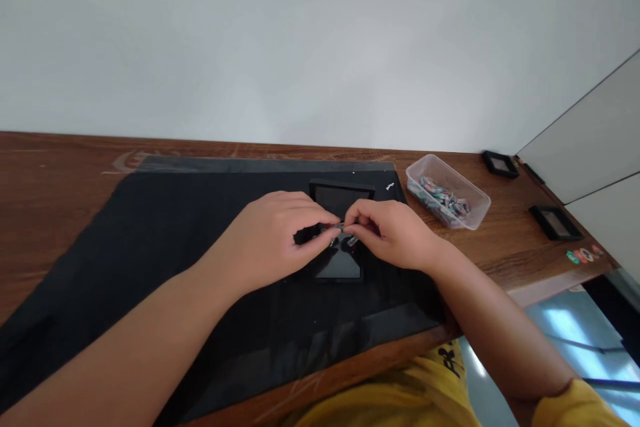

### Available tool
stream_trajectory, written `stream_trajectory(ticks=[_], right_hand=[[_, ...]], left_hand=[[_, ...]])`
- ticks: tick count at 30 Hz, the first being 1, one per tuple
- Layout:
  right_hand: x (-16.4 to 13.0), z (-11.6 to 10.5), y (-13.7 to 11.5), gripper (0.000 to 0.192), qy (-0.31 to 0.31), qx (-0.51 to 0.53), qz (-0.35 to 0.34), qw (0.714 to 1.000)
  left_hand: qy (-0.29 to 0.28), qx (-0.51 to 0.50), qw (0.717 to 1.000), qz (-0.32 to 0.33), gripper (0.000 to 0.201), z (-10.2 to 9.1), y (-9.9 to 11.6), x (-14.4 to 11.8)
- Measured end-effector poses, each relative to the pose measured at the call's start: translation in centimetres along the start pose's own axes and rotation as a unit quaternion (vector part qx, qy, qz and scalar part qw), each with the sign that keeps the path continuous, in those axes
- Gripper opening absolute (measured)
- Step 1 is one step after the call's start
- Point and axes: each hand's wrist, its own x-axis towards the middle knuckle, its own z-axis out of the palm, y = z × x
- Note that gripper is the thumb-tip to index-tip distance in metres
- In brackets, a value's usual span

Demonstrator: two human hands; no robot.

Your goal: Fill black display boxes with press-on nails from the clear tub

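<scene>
Pinching small silvery piece (342,232) (blurred) | left hand (273,237), right hand (393,233) fingers clamped | above black case (340,200)

Bare forearms, yellow top

A yellow sleeve (580,407) cuffs the right wrist at lower right; the yellow shirt front (400,393) bears black lettering at bottom centre.

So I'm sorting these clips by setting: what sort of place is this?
Probably a small assembly or craft workstation, not a kitchen. A wooden desk against a plain wall carries a black mat, a clear tub of small colourful parts and small black frames. Both hands pinch a tiny piece over the mat.
</scene>
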Motion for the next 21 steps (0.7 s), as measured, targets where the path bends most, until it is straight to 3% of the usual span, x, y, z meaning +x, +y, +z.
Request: stream_trajectory(ticks=[11,21], right_hand=[[0.06,-0.08,-0.1,0.01,0.003,-0.008,-0.004,1.0],[-0.17,-0.14,-0.28,0.007,0.012,-0.02,-0.014,1.0]], left_hand=[[0.006,0.004,0.999,-0.038,0.041,-0.43,0.24,0.09],[-0.001,-0.046,0.992,-0.115,0.035,-0.7,0.71,0.2]])
